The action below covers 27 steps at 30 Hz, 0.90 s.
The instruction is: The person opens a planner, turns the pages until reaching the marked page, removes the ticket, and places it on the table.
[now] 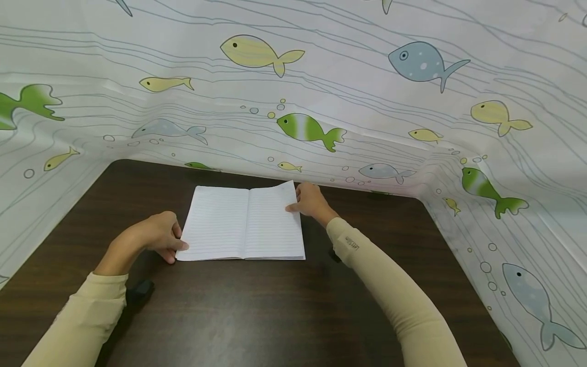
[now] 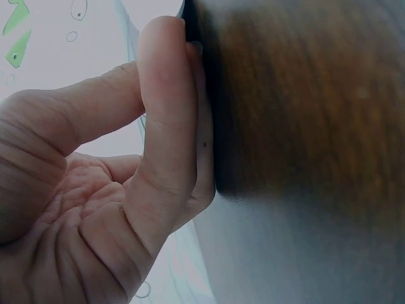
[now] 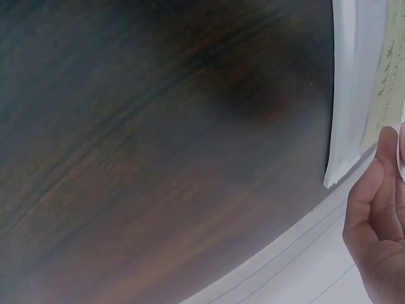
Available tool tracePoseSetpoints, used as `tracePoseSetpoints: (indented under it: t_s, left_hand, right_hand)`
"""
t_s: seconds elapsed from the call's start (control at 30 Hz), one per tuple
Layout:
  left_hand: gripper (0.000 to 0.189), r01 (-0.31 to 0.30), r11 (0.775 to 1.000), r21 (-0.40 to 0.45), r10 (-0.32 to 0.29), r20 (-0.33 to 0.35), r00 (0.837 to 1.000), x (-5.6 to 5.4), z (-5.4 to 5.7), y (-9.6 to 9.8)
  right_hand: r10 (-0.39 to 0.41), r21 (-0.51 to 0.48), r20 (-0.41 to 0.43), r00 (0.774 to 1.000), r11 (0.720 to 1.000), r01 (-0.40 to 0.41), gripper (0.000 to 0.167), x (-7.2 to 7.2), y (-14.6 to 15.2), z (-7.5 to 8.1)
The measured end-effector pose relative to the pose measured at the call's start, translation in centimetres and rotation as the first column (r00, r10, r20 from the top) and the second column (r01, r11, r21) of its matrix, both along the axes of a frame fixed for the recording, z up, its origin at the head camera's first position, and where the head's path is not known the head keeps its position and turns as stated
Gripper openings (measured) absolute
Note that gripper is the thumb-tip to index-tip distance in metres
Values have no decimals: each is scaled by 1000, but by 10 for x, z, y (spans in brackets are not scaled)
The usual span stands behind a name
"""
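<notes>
An open notebook (image 1: 215, 219) with white ruled pages lies on the dark table, its fold running down the middle. At its lower left corner my left hand (image 1: 158, 234) pinches the edge, thumb on top. In the left wrist view the fingers (image 2: 168, 107) of that hand bend down close to the table, at a white bit of the notebook (image 2: 152, 7). My right hand (image 1: 314, 201) pinches the right page edge near the top, where the page corner lifts slightly. The right wrist view has the right hand (image 3: 380, 221) beside the notebook's edge (image 3: 342, 95) and a yellowish strip with dark marks (image 3: 383, 95).
The dark wooden table (image 1: 229, 316) extends in front of the notebook. A white sheet with printed fish (image 1: 302, 127) rises behind the table and along both sides. A small dark object (image 1: 139, 290) is by the left wrist.
</notes>
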<state>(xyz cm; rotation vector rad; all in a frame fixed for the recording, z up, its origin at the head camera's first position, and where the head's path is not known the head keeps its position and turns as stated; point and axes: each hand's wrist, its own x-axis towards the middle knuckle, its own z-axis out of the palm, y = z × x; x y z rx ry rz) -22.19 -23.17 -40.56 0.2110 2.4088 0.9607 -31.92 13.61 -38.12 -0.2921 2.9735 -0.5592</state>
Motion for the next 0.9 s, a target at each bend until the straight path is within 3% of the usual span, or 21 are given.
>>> tracePoseSetpoints:
  t_s: [0.33, 0.9]
  left_hand:
    - [30, -12, 1000, 10, 12, 1, 1000, 2, 0, 2]
    - [30, -13, 1000, -6, 13, 7, 1000, 2, 2, 1]
  right_hand:
    - [85, -4, -11, 996, 996, -85, 26, -2, 3, 4]
    - [77, -134, 68, 995, 989, -68, 26, -6, 0, 14]
